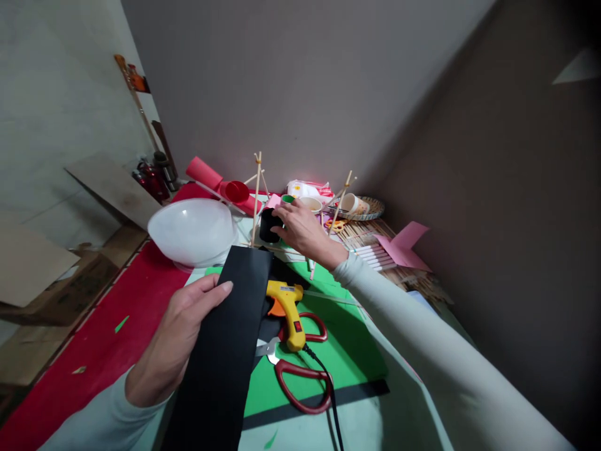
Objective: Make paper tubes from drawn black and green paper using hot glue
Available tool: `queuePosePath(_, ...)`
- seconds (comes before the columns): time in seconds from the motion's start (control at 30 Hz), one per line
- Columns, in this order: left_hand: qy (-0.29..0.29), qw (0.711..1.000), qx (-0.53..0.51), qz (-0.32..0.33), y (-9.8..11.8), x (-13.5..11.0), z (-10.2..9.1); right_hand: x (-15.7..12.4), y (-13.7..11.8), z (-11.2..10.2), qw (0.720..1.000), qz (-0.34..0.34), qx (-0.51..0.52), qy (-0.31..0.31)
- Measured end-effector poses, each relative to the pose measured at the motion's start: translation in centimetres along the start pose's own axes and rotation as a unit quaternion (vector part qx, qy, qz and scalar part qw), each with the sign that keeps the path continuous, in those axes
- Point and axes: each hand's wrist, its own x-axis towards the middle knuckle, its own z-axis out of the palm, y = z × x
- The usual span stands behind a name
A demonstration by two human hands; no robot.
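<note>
My left hand grips the left edge of a long black sheet, thumb on top. My right hand reaches far forward and closes its fingers on a small black cup beside thin wooden sticks. Between the hands lie a yellow glue gun and red-handled scissors on a green sheet.
A white upturned bowl sits at the left. Red and pink cups, a green lid, paper cups on a woven tray, pink paper and stacked sticks crowd the back. Red cloth and cardboard lie at the left.
</note>
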Motion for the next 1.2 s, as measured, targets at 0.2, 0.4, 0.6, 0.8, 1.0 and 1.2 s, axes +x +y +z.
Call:
queuePosePath(0.2,0.008,0.999,0.036,0.008,0.1,0.2,-0.1,1.5,0.0,2.1,0.996,-0.031,-0.076,-0.041)
queuePosePath(0.4,-0.016,0.999,0.041,0.029,0.1,0.3,-0.1,1.5,0.7,1.9,0.997,-0.032,-0.063,-0.034)
queuePosePath(0.6,-0.004,0.997,0.062,0.040,-0.2,0.4,-0.2,-0.6,0.4,-2.7,0.998,-0.010,0.016,0.052)
queuePosePath(0.8,-0.021,0.993,0.095,0.071,-1.4,0.2,-0.1,-7.4,-2.1,-8.3,0.978,-0.061,0.136,0.147)
queuePosePath(1.0,-0.067,0.975,0.162,0.133,-1.9,-1.1,0.5,-13.3,-5.1,-8.7,0.972,-0.150,0.104,0.147)
queuePosePath(1.2,-0.088,0.959,0.200,0.183,-2.6,-1.8,1.0,-15.2,-6.5,-8.1,0.974,-0.177,0.051,0.129)
